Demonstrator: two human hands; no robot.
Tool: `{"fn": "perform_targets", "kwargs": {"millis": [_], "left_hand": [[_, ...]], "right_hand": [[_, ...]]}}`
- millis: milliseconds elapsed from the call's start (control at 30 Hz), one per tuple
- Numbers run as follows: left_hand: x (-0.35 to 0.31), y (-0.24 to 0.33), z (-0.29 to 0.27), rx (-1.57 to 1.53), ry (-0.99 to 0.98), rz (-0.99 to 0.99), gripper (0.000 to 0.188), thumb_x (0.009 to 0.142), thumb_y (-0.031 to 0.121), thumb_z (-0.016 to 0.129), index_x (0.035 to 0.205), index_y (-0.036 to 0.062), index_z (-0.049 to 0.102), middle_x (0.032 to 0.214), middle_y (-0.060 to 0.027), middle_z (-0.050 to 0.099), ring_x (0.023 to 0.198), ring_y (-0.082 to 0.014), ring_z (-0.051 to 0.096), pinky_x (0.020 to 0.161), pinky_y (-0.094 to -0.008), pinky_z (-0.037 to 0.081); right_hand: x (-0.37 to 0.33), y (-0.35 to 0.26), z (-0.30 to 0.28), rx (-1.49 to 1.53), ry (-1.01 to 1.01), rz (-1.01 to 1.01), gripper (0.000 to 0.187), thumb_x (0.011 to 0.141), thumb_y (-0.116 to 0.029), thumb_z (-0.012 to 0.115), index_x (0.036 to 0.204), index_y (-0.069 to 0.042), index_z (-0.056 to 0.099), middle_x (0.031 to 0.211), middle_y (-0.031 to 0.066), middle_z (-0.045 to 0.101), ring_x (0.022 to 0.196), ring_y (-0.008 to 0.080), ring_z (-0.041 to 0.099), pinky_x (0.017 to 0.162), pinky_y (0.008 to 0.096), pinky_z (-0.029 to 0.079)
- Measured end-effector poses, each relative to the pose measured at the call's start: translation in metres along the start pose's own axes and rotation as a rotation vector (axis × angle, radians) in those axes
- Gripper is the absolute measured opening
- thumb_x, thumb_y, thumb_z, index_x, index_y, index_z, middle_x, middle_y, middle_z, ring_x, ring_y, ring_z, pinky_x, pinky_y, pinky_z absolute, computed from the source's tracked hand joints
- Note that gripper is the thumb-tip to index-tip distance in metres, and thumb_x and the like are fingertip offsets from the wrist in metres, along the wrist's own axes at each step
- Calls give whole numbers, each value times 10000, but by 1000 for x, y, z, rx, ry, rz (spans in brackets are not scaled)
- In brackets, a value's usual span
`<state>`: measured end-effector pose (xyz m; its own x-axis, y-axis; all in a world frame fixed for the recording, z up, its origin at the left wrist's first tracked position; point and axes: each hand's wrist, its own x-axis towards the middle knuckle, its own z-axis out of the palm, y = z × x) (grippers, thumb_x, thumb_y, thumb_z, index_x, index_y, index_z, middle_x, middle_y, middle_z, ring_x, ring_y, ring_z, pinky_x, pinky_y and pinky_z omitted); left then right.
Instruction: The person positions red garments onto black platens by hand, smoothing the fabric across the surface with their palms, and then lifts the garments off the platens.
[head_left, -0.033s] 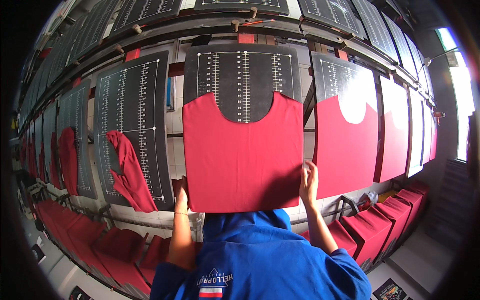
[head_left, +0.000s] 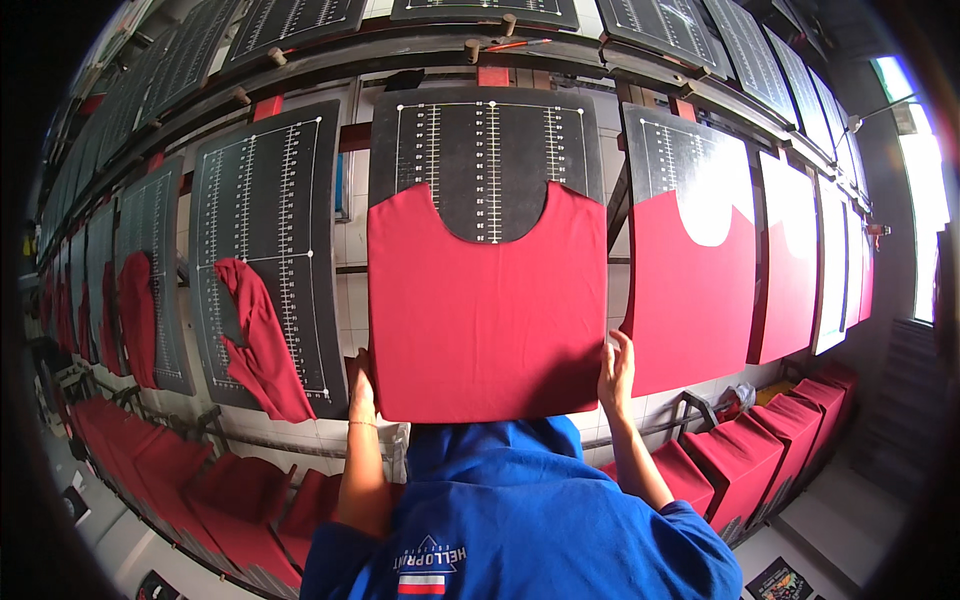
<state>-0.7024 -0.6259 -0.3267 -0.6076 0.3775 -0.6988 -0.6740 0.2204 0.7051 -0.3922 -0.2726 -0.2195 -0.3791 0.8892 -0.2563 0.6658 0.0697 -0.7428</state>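
Observation:
A red cut fabric panel (head_left: 490,330) with a scooped neckline lies flat and smooth over a dark board (head_left: 490,150) marked with white rulers. At its lower left edge my left hand (head_left: 362,392) grips the side, its fingertips partly hidden along the edge. My right hand (head_left: 617,372) holds the lower right edge, fingers bent and close together. A shadow falls across the panel's lower right corner beside that hand.
To the left, a crumpled red fabric piece (head_left: 262,345) lies on another ruled board (head_left: 265,190). Boards with red panels (head_left: 695,300) continue on the right. Red-covered boards (head_left: 735,460) line the near side. A rail (head_left: 400,60) crosses beyond, with a red pen-like tool (head_left: 515,44) on it.

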Motion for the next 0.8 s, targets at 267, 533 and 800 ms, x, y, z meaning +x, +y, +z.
{"fn": "perform_targets", "kwargs": {"millis": [267,533,800], "left_hand": [[7,21,16,-148,128,30,575,1080,510,393,1234,9,631,1043,-57,678,931,-183,660,860,-341,543],[41,12,23,22,-33,-107,794,1008,695,375,1349,7,579,1273,-99,643,1115,-232,630,974,-366,515],[144,134,69,-125,-200,203,596,1055,493,479,1405,15,541,1370,-113,612,1246,-214,585,1045,-383,480]], "right_hand": [[-19,4,-6,-144,123,-207,351,1023,-190,580,1318,-4,537,1337,182,581,1243,310,584,1022,412,482],[10,-62,35,-421,-306,-767,543,892,-250,717,1351,-22,538,1476,174,495,1422,359,418,1183,478,334],[104,-103,69,-735,-362,-959,766,975,-523,553,1533,-29,375,1621,154,331,1525,331,250,1256,487,166]]}}
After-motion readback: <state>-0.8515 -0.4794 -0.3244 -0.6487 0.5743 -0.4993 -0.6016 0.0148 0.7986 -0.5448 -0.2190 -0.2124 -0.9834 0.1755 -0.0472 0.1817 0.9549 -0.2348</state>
